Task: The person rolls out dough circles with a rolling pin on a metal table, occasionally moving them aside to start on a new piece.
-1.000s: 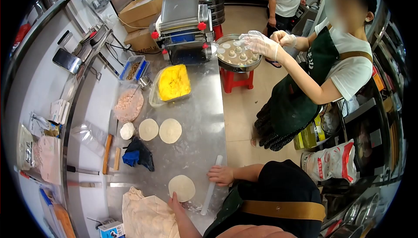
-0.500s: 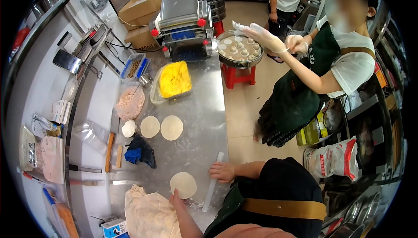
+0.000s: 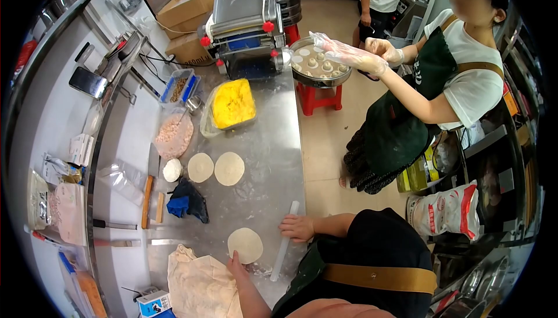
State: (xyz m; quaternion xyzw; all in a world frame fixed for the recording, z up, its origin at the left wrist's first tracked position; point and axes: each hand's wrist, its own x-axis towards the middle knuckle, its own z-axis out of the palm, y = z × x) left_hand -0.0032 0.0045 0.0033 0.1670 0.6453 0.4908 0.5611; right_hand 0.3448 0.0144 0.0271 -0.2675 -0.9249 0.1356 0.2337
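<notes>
At the near edge of the steel table, a thin round dough wrapper point(image 3: 245, 246) lies flat. My left hand point(image 3: 236, 266) is closed at its lower edge, with a fingertip on top of the dough; the fingers' undersides are hidden. My right hand point(image 3: 297, 228) is closed over the upper part of a pale rolling pin point(image 3: 283, 251), which lies just right of the wrapper without touching it. Farther up the table are two more dough rounds point(image 3: 229, 169) and a white dough ball point(image 3: 172, 170). A cream cloth point(image 3: 200, 286) lies beside my left forearm.
A yellow filling tub point(image 3: 233, 106), a bag of pinkish filling point(image 3: 174, 135) and a dark blue cloth point(image 3: 189, 203) stand along the table. A dough-rolling machine point(image 3: 244, 33) is at its far end. A gloved co-worker point(image 3: 407, 97) stands right, by a steamer tray of buns point(image 3: 319, 74).
My hands, the wrapper and the rolling pin stay nearly in place. The co-worker's gloved hands have shifted slightly, one glove now lying flatter over the fingers.
</notes>
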